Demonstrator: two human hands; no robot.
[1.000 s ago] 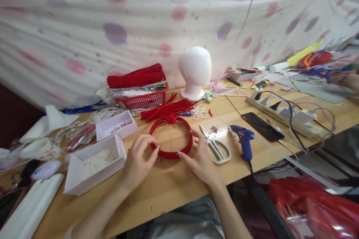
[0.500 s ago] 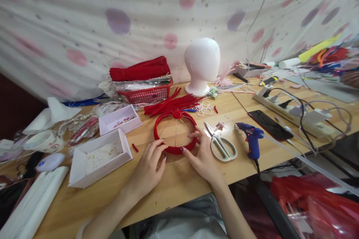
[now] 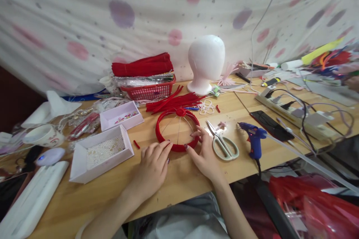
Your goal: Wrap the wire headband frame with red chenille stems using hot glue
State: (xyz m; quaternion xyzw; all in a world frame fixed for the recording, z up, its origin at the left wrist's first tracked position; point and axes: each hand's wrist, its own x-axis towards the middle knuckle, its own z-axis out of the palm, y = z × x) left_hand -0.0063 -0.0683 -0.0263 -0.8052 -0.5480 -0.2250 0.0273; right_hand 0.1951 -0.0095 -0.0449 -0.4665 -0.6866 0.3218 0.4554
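Along the red ring (image 3: 158, 130), the left hand (image 3: 153, 165) has been moved to the front rim, its thumb apart. On the bench (image 3: 179, 183), the ring is pinched by the right hand (image 3: 206, 157); apparently it is being adjusted, and light steadying is needed next.

1. No text, label, brand or number is legible.
2. The white cup (image 3: 52, 140) bears small reddish printed marks on its side, too blurred to make out.
3. Any lettering on the blue glue gun (image 3: 255, 142) is too small to tell.
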